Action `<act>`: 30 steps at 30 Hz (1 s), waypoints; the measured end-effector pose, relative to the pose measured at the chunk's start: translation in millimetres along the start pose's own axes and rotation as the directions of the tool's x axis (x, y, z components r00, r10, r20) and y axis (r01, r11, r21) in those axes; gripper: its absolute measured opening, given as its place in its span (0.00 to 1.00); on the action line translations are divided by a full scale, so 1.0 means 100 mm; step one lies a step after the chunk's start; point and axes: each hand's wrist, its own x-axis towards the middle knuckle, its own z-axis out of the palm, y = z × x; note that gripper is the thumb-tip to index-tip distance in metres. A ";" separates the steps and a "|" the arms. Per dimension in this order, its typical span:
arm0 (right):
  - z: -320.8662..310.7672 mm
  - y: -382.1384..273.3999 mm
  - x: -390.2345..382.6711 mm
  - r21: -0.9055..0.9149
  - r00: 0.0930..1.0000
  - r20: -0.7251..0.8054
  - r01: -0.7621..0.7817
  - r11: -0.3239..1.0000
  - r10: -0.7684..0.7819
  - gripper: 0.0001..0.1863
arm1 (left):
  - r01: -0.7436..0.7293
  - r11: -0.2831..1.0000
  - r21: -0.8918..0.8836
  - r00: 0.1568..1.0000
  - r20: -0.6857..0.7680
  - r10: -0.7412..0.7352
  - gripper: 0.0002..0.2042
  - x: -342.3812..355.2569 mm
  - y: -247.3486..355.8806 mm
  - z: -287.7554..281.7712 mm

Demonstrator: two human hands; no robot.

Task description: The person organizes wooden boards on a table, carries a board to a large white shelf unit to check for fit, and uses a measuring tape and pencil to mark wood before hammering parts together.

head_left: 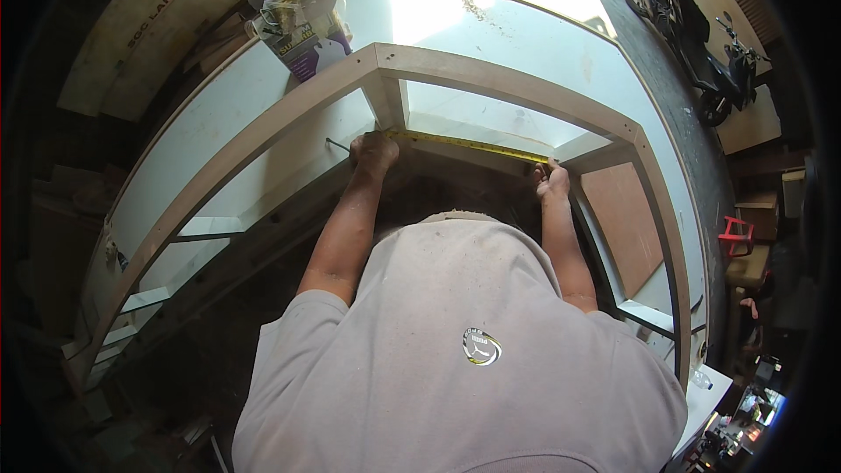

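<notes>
Pale tabletop lies beyond; yellow tape stretches from the left hand toward three o'clock, right hand pinching it; the left's hold I cannot tell.

the long, narrow, yellow, metal-looking tape is smooth. the brown, angled wooden frame looks matt, the broad pale-blue panel smooth and glossy, the clear, bulging plastic bag crinkled.
</notes>
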 end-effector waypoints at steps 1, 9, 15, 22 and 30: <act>0.00 0.00 0.00 0.000 1.000 -0.001 -0.002 1.000 0.002 0.07 | -0.005 1.000 0.014 1.000 0.013 0.005 0.18 -0.02 0.02 -0.02; -0.04 0.00 0.05 -0.007 1.000 0.024 0.003 1.000 -0.003 0.07 | -0.004 1.000 0.001 0.999 0.049 0.004 0.18 -0.10 0.10 -0.10; -0.05 0.00 0.04 -0.016 1.000 0.025 -0.013 1.000 0.013 0.07 | -0.003 1.000 -0.016 0.998 0.063 0.004 0.18 -0.05 0.14 -0.09; -0.02 0.01 -0.03 0.000 1.000 0.027 -0.010 1.000 0.010 0.07 | 0.038 0.999 -0.021 0.994 0.106 -0.036 0.18 0.00 0.13 -0.06; -0.01 -0.01 -0.03 -0.004 1.000 0.019 -0.007 1.000 0.007 0.07 | 0.024 0.999 -0.033 0.996 0.086 -0.021 0.17 -0.02 0.15 -0.08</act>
